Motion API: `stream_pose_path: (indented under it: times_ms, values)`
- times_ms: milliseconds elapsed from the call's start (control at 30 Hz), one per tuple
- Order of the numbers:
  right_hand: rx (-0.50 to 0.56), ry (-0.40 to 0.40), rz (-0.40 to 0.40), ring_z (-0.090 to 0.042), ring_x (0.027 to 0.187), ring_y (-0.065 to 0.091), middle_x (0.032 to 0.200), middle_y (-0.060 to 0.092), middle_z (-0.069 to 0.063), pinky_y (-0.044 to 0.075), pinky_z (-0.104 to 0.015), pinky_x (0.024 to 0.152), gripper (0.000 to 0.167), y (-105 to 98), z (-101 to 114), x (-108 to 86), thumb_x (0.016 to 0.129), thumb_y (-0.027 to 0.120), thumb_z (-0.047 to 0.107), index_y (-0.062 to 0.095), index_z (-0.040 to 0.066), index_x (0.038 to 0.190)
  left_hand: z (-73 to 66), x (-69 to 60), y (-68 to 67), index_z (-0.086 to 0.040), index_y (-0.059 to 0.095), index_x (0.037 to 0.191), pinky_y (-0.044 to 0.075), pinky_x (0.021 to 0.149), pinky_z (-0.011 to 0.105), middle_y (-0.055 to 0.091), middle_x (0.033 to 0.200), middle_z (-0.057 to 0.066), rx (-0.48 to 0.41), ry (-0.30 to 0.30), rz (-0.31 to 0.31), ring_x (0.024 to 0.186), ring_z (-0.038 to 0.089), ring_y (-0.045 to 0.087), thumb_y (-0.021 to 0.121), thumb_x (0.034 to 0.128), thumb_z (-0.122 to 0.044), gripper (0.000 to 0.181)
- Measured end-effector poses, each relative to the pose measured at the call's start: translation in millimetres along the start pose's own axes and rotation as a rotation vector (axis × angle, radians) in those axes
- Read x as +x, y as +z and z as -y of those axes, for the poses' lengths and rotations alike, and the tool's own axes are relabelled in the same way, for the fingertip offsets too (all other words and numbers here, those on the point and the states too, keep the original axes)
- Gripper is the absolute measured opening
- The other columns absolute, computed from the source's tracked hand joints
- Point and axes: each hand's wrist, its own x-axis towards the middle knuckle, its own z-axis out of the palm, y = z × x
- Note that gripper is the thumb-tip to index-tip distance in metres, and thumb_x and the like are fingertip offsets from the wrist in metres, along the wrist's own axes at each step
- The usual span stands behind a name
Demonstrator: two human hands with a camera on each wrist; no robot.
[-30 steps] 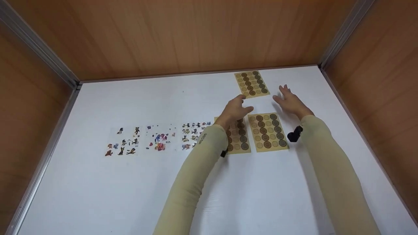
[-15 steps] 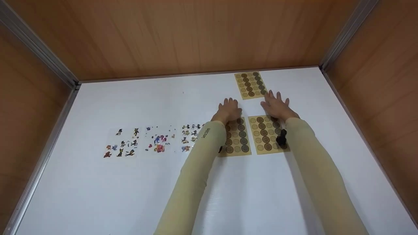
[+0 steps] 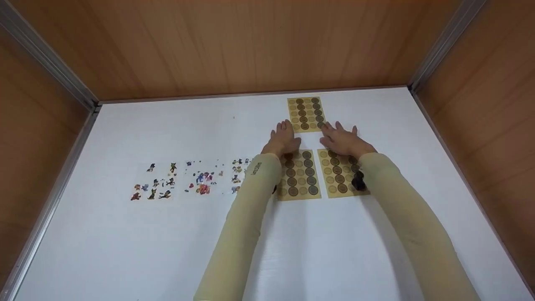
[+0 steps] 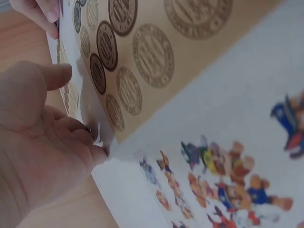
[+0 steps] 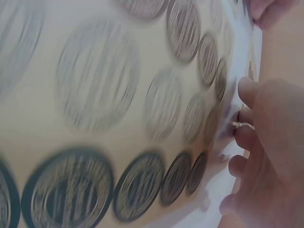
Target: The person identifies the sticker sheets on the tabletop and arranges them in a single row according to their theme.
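Note:
A brown sheet of round stickers [image 3: 308, 113] lies at the back of the white table. My left hand [image 3: 284, 138] is flat at its lower left corner, fingers extended. At the lower right corner, my right hand [image 3: 343, 140] has fingers spread, with fingertips touching the sheet's edge. Two matching sheets lie side by side nearer to me: a left brown sheet [image 3: 300, 179] and a right brown sheet [image 3: 339, 175]. My wrists partly cover both. Close up, the left wrist view shows the left brown sheet [image 4: 126, 57] beside the left hand; the right brown sheet [image 5: 137, 128] fills the right wrist view.
Left of the brown sheets, clear sheets of small cartoon stickers lie in a row: a left one [image 3: 152, 184], a middle one [image 3: 204, 177], and a right one [image 3: 237, 169] partly behind my left sleeve. Wooden panels [image 3: 250, 50] wall the table at the back and sides.
The back brown sheet has slid left and slightly toward me, and it stands straighter. Both hands have come down to its near corners and shifted left with it.

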Motion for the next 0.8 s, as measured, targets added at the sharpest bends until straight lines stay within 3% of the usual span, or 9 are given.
stream_pose_path:
  times_ms: [133,267,500,667,800]
  values:
    - [-0.017,-0.028,0.013,-0.041,0.153,0.000,0.168,0.011,-0.014,-0.007,-0.076,0.113,0.065,0.6,12.6,3.1,0.109,0.032,0.046,0.020,0.011,0.163,12.6,-3.6,-8.9,0.000,-0.001,0.161,-0.003,0.125,0.040,0.000,0.169,0.017,-0.044,0.001,-0.033,0.155,0.028,-0.005,0.052,0.1025,-0.034,0.086]
    - [-0.039,-0.048,0.031,-0.038,0.154,0.001,0.169,0.012,-0.010,-0.007,-0.074,0.114,0.064,1.5,20.9,4.8,0.109,0.032,0.046,0.018,0.014,0.164,27.6,-7.3,-16.1,-0.002,0.001,0.162,-0.003,0.125,0.039,-0.001,0.170,0.014,-0.054,-0.051,-0.062,0.155,0.028,-0.006,0.056,0.1002,-0.038,0.090]
    - [-0.019,-0.166,0.060,-0.038,0.154,0.005,0.167,0.019,-0.008,0.000,-0.062,0.122,0.055,3.5,36.5,7.9,0.111,0.036,0.037,0.028,0.018,0.162,54.7,-10.2,-29.4,-0.004,-0.002,0.162,0.000,0.125,0.042,-0.006,0.169,0.016,-0.039,-0.055,-0.041,0.155,0.033,-0.007,0.064,0.0932,-0.055,0.109]
    - [0.040,-0.179,0.046,-0.037,0.153,0.013,0.165,0.024,-0.017,0.001,-0.053,0.125,0.051,0.2,46.8,12.4,0.111,0.037,0.034,0.034,0.020,0.160,59.3,-12.9,-33.3,-0.005,-0.002,0.163,0.002,0.125,0.046,-0.007,0.169,0.015,-0.038,-0.082,-0.029,0.154,0.036,-0.005,0.072,0.0852,-0.061,0.121]
    - [0.061,-0.170,-0.020,-0.037,0.153,0.012,0.165,0.025,-0.017,0.000,-0.053,0.125,0.053,-3.8,43.9,17.4,0.110,0.038,0.028,0.032,0.013,0.160,55.6,-12.4,-31.7,-0.003,-0.005,0.162,0.000,0.125,0.044,-0.010,0.168,0.017,-0.043,-0.071,-0.033,0.154,0.035,-0.006,0.073,0.0833,-0.064,0.126]
